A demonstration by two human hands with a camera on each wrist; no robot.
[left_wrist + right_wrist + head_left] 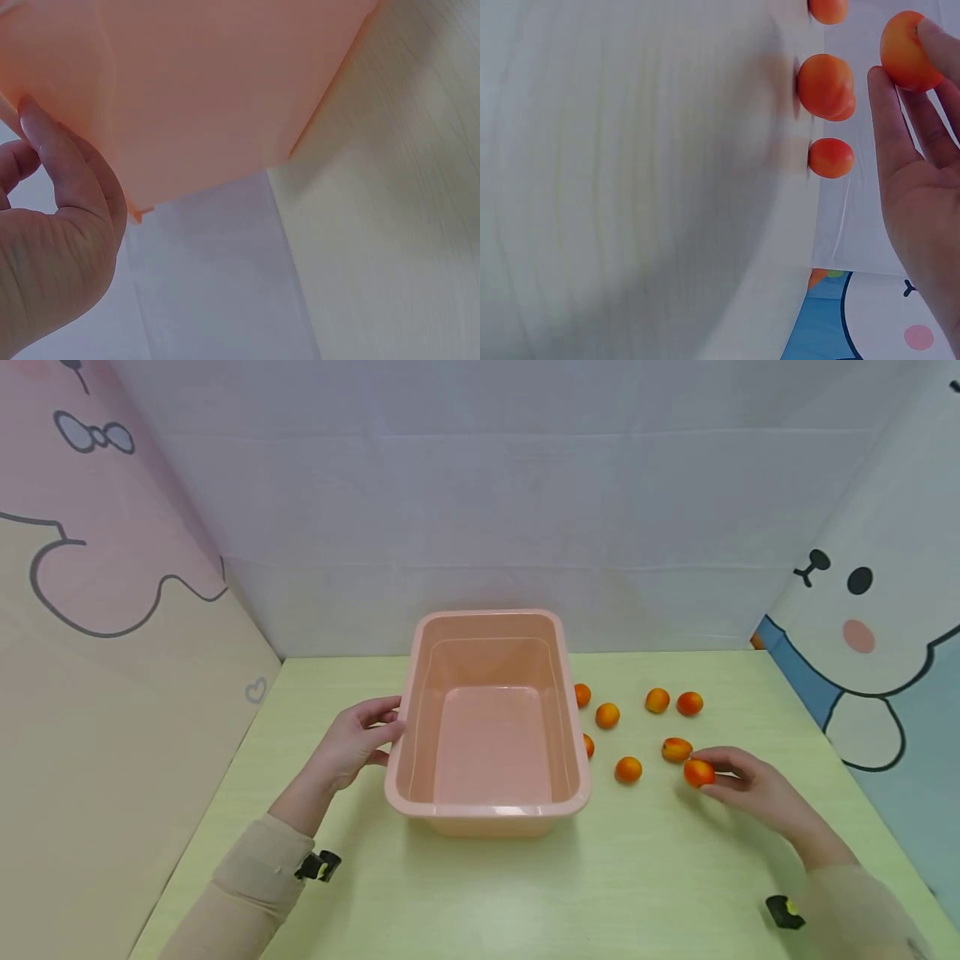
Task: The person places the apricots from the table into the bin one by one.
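A pink rectangular plastic basin (491,743) stands on the table, and nothing shows inside it. My left hand (356,739) grips its left rim; in the left wrist view, the fingertips of that hand (67,217) meet the basin wall (202,90). To the right of the basin, my right hand (757,789) pinches a small orange-red fruit (699,772) between thumb and fingers. The right wrist view shows this fruit (907,52) held up off the table. Just behind it lies a similar, longish fruit (677,749).
Several more of these fruits lie loose on the pale table (615,877), among them one fruit (628,769) near the basin and another fruit (690,703) farther back. The basin partly hides two. A white sheet (570,527) closes the back; printed panels (885,635) flank the table.
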